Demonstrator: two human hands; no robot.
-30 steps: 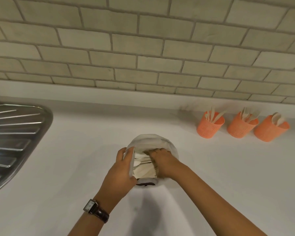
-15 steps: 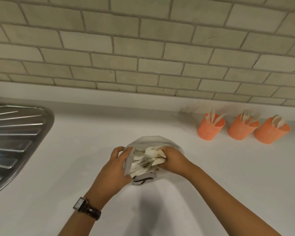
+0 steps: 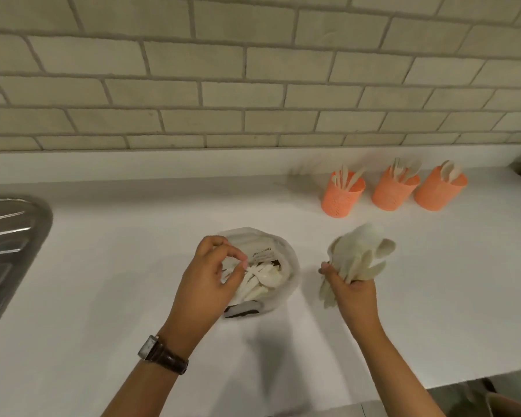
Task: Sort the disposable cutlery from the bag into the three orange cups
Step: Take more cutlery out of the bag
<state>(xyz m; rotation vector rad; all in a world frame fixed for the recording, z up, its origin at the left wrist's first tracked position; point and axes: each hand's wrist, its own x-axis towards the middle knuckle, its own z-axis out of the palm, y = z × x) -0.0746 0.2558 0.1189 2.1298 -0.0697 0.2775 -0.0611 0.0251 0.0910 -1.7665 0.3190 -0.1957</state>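
Observation:
A clear plastic bag (image 3: 286,260) with white disposable cutlery (image 3: 260,278) inside lies open on the white counter. My left hand (image 3: 209,281) hovers over its left side, fingers pinching at the bag's rim. My right hand (image 3: 351,291), to the right of the bag, grips a bunch of cream-coloured cutlery (image 3: 360,257), spoon ends fanned upward. Three orange cups stand in a row at the back right: the left cup (image 3: 342,197), the middle cup (image 3: 393,192) and the right cup (image 3: 438,191), each holding a few pieces.
A steel sink drainer (image 3: 9,254) lies at the left edge. A tiled wall (image 3: 253,85) rises behind the white counter (image 3: 133,236). The counter's front edge (image 3: 433,383) runs across the lower right, with the floor below it.
My right hand has pulled a bunch of cutlery out of the bag and moved right with it. My left hand has shifted on the bag's rim.

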